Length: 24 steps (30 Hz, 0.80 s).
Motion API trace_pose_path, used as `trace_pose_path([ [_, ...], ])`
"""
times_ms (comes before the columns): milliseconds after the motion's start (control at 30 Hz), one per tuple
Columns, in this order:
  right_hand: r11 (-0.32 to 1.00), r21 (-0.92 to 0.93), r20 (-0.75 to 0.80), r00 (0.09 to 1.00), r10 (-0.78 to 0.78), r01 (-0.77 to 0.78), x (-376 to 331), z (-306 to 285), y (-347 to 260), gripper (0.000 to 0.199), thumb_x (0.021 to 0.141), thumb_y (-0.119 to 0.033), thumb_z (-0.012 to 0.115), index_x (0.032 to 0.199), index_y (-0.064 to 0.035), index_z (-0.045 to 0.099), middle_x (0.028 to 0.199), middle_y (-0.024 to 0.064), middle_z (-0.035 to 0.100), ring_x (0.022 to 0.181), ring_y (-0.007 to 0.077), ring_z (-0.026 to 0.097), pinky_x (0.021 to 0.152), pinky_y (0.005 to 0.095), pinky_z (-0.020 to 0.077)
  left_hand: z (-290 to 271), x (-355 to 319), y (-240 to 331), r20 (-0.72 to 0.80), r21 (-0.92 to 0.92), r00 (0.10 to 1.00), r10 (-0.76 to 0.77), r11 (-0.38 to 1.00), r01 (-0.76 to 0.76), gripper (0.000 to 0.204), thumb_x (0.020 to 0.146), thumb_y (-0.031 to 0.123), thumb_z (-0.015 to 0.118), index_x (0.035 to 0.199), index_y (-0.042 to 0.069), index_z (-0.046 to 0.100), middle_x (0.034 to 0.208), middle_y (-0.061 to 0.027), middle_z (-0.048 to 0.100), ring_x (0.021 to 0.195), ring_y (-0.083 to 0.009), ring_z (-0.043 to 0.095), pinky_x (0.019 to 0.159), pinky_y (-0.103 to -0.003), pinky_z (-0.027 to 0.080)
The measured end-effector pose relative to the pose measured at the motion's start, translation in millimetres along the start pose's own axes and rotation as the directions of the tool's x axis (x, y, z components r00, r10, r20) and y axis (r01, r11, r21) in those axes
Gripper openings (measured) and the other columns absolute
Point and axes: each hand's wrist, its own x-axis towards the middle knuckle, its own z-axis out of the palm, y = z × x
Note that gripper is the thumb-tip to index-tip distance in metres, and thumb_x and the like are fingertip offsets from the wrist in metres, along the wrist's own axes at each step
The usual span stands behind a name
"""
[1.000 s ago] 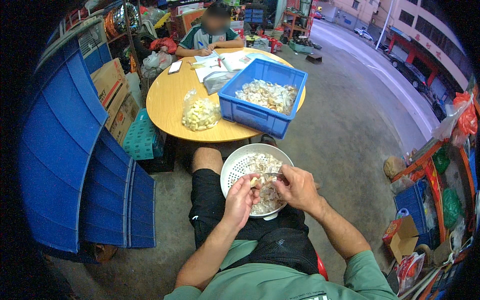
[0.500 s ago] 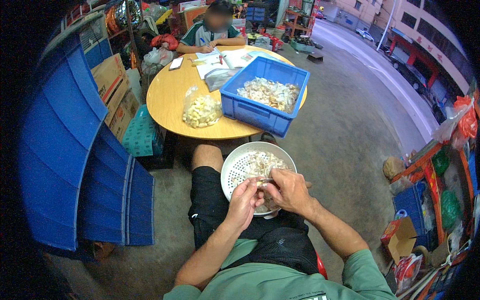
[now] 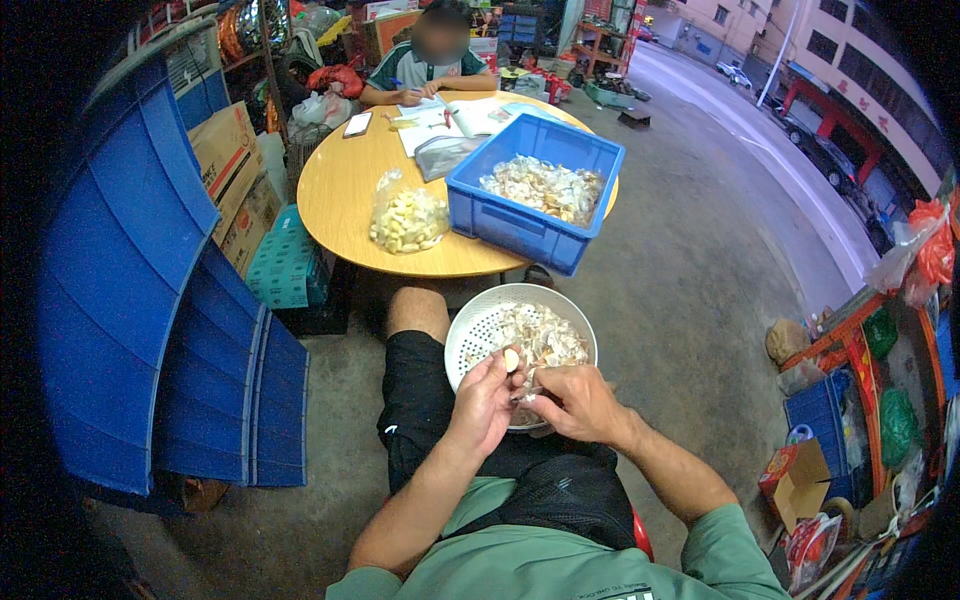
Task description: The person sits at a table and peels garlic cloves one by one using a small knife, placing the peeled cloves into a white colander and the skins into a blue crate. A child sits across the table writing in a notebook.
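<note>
Over the six o'clock side of a white colander [image 3: 476, 338], likely set underneath to catch papery skins [image 3: 548, 335], the left hand [image 3: 482, 404] pinches a pale clove [image 3: 511, 360] at its fingertips, apparently keeping it exposed, while at its three o'clock the right hand [image 3: 580, 402] bends inward, its grip too hidden to tell.

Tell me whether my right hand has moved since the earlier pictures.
Yes. Against the round yellow table, your right hand has moved closer to your body and slightly left.
</note>
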Motion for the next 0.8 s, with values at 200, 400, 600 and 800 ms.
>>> trace_pose_path([
  [200,0.99,-0.064,-0.165,0.98,0.114,-0.126,-0.2,-2.3,13.3,0.022,0.087,-0.018,0.067,0.087,-0.0014,0.052,0.08,0.02,0.061,0.076,0.0418,0.063,0.068,0.0488,0.0503,0.8,0.2,2.8,0.064,-0.023,0.997,0.033,0.999,-0.032,0.029,0.106,0.018,0.05,0.13,0.002,0.053,0.101,-0.0034,0.057,0.086,-0.011,0.052,0.073,-0.024,0.043],
  [400,0.986,-0.082,-0.2,0.972,0.127,-0.146,3.7,-7.0,3.3,0.026,0.086,-0.02,0.07,0.089,-0.0015,0.052,0.081,0.0186,0.06,0.08,0.0409,0.063,0.07,0.0481,0.0498,1.6,1.2,-1.0,0.067,0.028,0.996,0.06,0.998,-0.062,0.026,0.105,0.015,0.05,0.128,0.003,0.054,0.105,-0.0033,0.06,0.088,-0.0102,0.053,0.075,-0.024,0.043],
  [600,0.981,-0.129,-0.235,0.966,0.109,-0.142,9.2,1.2,-2.7,0.028,0.087,-0.023,0.071,0.088,-0.0017,0.053,0.08,0.0186,0.061,0.077,0.0393,0.063,0.068,0.0483,0.0496,6.7,-1.9,-3.3,0.042,0.129,0.995,0.09,0.987,-0.095,0.023,0.104,0.012,0.051,0.125,0.004,0.055,0.105,-0.0032,0.062,0.087,-0.0091,0.055,0.075,-0.024,0.044],
  [800,0.977,-0.17,-0.249,0.965,0.083,-0.128,8.9,5.4,1.1,0.025,0.087,-0.02,0.07,0.084,-0.0018,0.052,0.076,0.0189,0.062,0.073,0.0398,0.064,0.066,0.0482,0.0504,4.2,-2.0,-7.3,0.066,0.093,0.987,0.143,0.984,-0.149,0.022,0.103,0.008,0.053,0.124,0.004,0.055,0.104,-0.0038,0.062,0.087,-0.0087,0.055,0.075,-0.024,0.044],
])
